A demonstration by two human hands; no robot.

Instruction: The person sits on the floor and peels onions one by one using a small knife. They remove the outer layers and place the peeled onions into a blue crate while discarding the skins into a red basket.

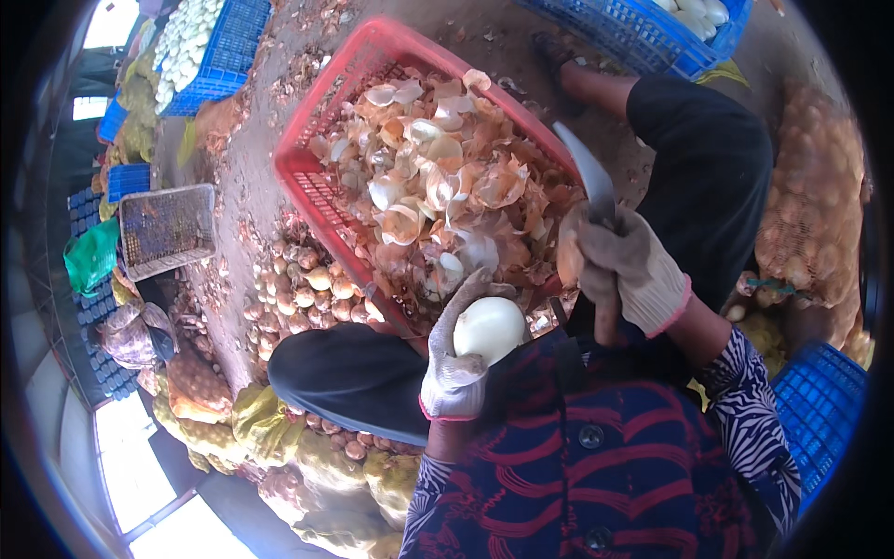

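Observation:
My left hand (447, 384), in a soiled white knit glove, cups a peeled white onion (490, 330) over the near end of a red plastic crate (307, 189). Loose brown onion skins (447, 175) fill much of that crate. To its right, my gloved right hand (642, 269) grips a knife (592, 171) by the handle, its curved blade pointing up and away from me. The blade is apart from the onion. Something brown shows beside the right fingers; whether it is onion skin or stained glove I cannot tell.
Unpeeled onions (300, 286) lie on the floor left of the crate. Blue crates (230, 52) of peeled onions stand at the back. Mesh sacks (810, 209) of onions are at right, with a blue crate (817, 412) nearer me. A grey crate (167, 230) sits farther left.

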